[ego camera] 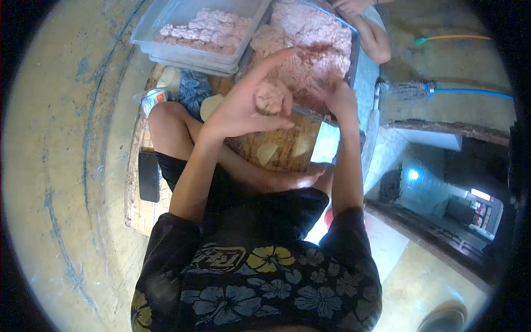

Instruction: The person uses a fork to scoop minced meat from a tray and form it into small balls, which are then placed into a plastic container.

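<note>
My left hand (232,110) cups a small round dumpling (269,98) with minced filling on top, thumb and fingers curled around it. At the near right part of a tub (355,58) of pink minced filling (311,29), my right hand (343,101) is lowered, its fingers blurred. It appears closed around a thin grey utensil (320,84) whose tip meets the filling. Pale thin dough wrappers (266,153) lie on the wooden table (286,137) under my hands. To the left, a translucent plastic container (147,43) holds rows of filled dumplings (207,31).
Another person's arm (375,41) rests beside the tub's far right side. A crumpled blue plastic bag (194,93) and a can (153,99) lie by my left knee. A dark phone (148,176) sits on the wood. A blue-handled mop (468,91) lies at right.
</note>
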